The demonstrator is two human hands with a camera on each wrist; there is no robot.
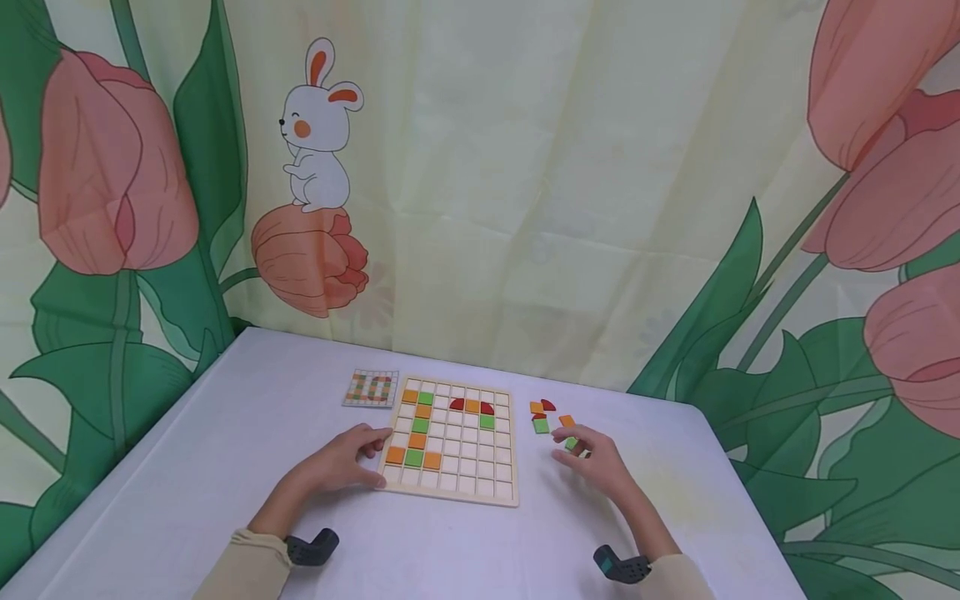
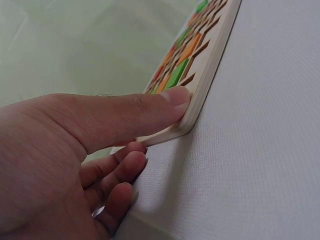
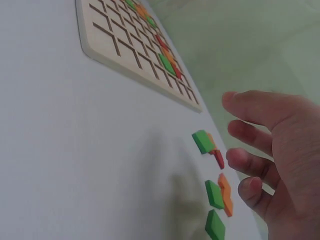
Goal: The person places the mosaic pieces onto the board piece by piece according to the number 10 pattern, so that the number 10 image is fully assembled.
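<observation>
A square wooden grid board [image 1: 450, 497] lies on the table with orange, green and red tiles set in some of its cells. My left hand [image 1: 337, 458] is at the board's left side, with its straight thumb [image 2: 172, 100] pressing on the near-left corner; its other fingers bend loosely beside the edge. To the right of the board, my right hand [image 1: 596, 462] hovers with loosely bent, spread fingers and nothing between them. Close beyond its fingertips lie loose tiles, among them a green square [image 3: 203, 142], a red piece [image 3: 219, 159] and an orange one [image 3: 225, 195].
A small printed pattern card [image 1: 360, 402] lies behind the board's left corner. The table [image 1: 442, 554] has a white cloth, and a curtain [image 1: 525, 208] with tulips and a rabbit hangs behind it. Each wrist wears a dark camera band.
</observation>
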